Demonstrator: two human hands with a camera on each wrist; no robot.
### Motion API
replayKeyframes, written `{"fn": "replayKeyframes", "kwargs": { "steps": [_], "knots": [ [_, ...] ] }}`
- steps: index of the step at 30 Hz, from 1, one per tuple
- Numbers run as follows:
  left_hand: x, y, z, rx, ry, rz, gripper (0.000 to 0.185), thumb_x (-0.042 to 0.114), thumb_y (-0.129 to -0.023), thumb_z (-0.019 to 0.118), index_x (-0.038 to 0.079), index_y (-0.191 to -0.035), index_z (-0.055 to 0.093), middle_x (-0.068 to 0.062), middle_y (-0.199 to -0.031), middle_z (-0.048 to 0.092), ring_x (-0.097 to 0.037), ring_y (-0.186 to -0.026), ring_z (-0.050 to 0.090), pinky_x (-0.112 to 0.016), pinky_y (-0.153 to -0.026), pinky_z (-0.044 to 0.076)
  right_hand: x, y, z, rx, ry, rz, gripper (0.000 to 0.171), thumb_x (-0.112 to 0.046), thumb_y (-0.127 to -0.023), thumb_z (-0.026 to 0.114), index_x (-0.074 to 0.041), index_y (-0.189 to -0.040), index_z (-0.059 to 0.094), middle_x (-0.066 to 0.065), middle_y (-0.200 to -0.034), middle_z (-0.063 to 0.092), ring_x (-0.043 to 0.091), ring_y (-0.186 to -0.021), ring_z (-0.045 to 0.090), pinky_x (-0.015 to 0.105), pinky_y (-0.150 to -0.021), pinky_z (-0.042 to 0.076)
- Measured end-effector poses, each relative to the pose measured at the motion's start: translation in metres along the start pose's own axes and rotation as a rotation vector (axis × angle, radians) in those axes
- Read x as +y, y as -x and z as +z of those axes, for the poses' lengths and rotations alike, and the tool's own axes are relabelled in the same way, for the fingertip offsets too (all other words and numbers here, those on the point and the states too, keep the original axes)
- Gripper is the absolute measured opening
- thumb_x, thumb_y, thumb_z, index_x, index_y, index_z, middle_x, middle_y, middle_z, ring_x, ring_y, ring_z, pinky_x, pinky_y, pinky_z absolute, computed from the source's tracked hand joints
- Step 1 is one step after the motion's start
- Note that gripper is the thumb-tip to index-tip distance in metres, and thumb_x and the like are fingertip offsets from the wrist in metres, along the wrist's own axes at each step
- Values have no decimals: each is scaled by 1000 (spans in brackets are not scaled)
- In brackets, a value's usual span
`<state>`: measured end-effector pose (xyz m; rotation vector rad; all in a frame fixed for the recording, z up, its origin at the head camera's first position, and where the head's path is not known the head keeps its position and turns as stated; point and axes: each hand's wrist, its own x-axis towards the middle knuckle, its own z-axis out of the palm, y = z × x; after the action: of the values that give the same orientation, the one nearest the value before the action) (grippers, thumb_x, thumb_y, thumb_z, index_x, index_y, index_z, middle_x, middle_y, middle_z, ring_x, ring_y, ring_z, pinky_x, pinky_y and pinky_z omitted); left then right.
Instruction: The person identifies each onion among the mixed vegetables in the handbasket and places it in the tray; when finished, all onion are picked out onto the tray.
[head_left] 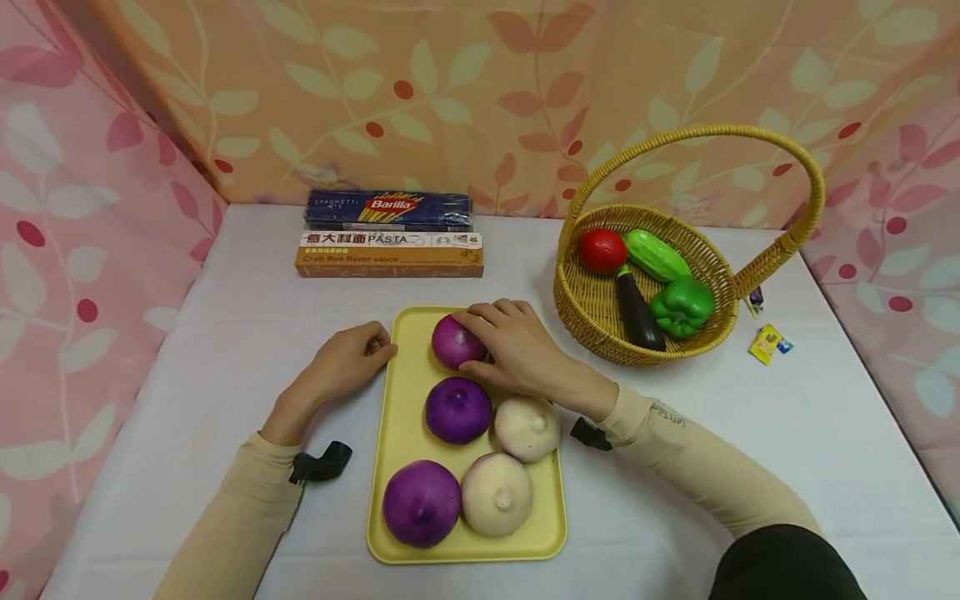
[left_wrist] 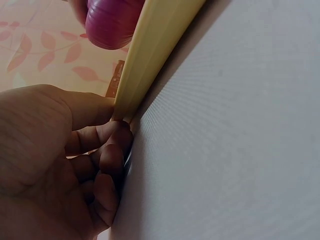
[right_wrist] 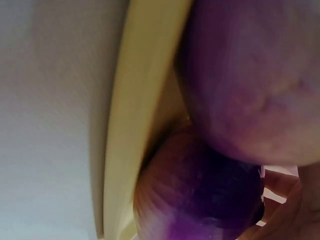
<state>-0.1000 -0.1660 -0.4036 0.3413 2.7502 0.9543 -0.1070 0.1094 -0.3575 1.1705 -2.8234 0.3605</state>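
Purple onions (head_left: 422,502) crowded the yellow tray (head_left: 398,433). Right hand (head_left: 517,350) fingers curled on the far onion (head_left: 454,342); left hand (head_left: 347,360) fingers, curled, braced the rim. A slipped, round onion could roll onto the tabletop (head_left: 750,433).

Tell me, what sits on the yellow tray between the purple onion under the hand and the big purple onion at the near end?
Another purple onion sits between them on the yellow tray, shown by the head view.
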Motion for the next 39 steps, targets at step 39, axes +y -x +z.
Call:
{"fn": "replayKeyframes", "kwargs": {
  "steps": [39],
  "knots": [
    [0, -2, 0, -9, -7, -15, 18, 25, -97, 57, 8, -97, 63, -3, -80, 58, -16, -73, 50, -30, -69, 38, 3, 14, -7, 15, -20, 38, 63, -45, -87, 70, -16, -139, 51, 12, -129, 59, 31, -119, 55, 50, -100, 41]
  ]
}}
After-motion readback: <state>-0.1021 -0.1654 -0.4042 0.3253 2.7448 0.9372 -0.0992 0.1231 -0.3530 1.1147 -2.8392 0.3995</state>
